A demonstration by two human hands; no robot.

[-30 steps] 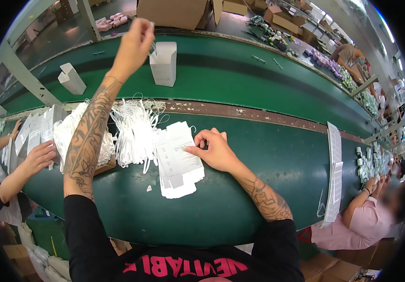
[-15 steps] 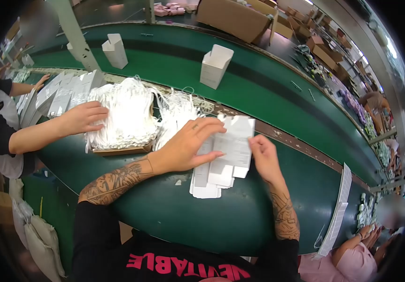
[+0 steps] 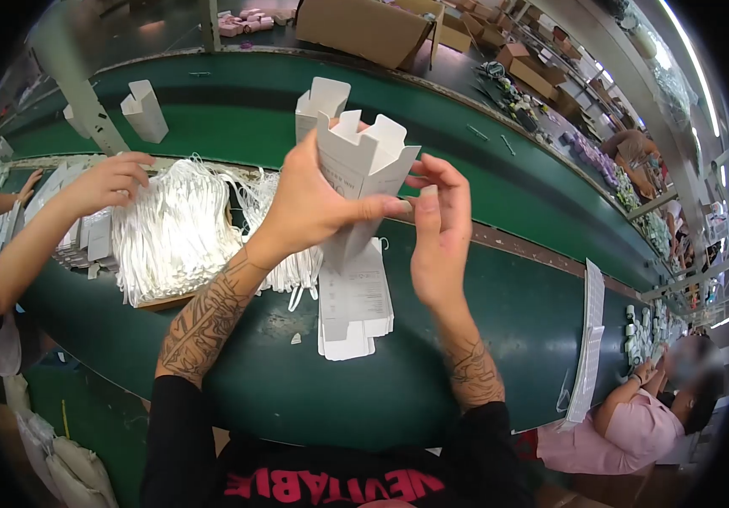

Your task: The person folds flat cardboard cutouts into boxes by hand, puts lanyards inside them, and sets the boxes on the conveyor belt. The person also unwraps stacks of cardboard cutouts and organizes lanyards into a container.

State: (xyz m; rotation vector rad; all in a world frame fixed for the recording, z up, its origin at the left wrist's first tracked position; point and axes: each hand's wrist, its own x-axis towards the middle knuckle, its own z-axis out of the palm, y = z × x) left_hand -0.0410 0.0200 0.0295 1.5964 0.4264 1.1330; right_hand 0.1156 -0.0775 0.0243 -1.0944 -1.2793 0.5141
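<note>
My left hand grips an opened-out white carton, its thumb across the front and its fingers around the far side. The carton is held up with its top flaps standing open. At its right side is my right hand, fingers bent and thumb apart from them; whether the fingertips touch the carton I cannot tell. Below lies a stack of flat white cartons with small print, partly covered by the held carton. To the left, a thick bundle of white cords fills a low cardboard box.
A co-worker's hand reaches over the cords from the left. On the green belt stand white cartons, one at far left and another behind mine. Long white strips lie at right, near a co-worker in pink.
A flat carton has been lifted off the stack and opened into a box in my left hand. My right hand has moved slightly up and left. The camera view has shifted right.
</note>
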